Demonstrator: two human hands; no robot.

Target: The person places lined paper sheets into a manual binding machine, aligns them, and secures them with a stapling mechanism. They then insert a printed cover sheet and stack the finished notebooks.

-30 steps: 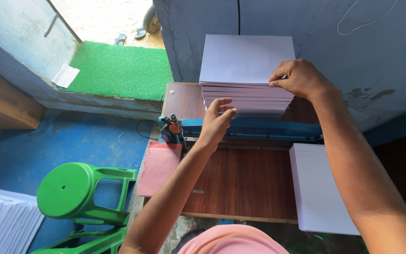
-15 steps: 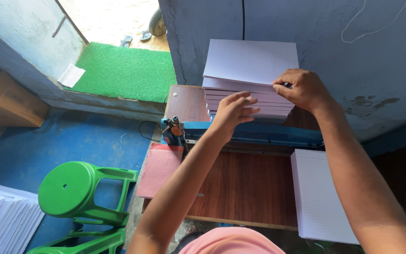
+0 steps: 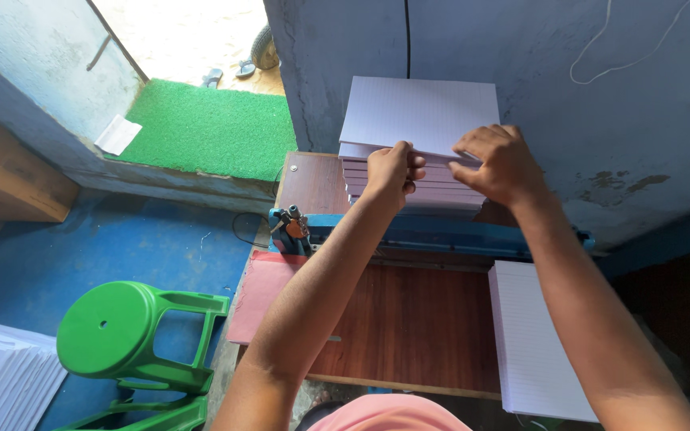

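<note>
Nearest the camera: a bit of pink clothing (image 3: pixel 389 413) at the bottom edge, both bare forearms reaching forward over a brown wooden table (image 3: pixel 409 327). A second stack of ruled sheets (image 3: pixel 533 339) lies flat on the table's right side, overhanging the near edge. A pinkish-red board (image 3: pixel 259 291) lies on the table's left part, beside the left forearm.

Down left on the blue floor (image 3: pixel 121 239): green plastic stool (image 3: pixel 121 335), and white paper sheets (image 3: pixel 1 371) fanned at the lower left corner.

Mid table: blue machine bar (image 3: pixel 441 235) runs across, with a small orange-and-grey fitting (image 3: pixel 293 223) at its left end.

Just behind the bar sits the tall stack of ruled paper (image 3: pixel 421 112), against the blue-grey wall (image 3: pixel 600 96). Left hand (image 3: pixel 393 169) is at the stack's near-left front edge, fingers curled shut, pinching the edge of the top sheets. Right hand (image 3: pixel 497 166) is on the near-right front edge, fingers bent over the top sheets, thumb toward the left hand; it presses on and grips that same top bundle. The top bundle looks slightly lifted at the front from the layers under it; how many sheets, cannot tell.

Farther left: cardboard box (image 3: pixel 13 179) by the wall, green turf mat (image 3: pixel 209 132) at the doorway with a white paper scrap (image 3: pixel 117 134) at its left edge. Beyond it, sunlit ground with a wheel (image 3: pixel 265 49).
</note>
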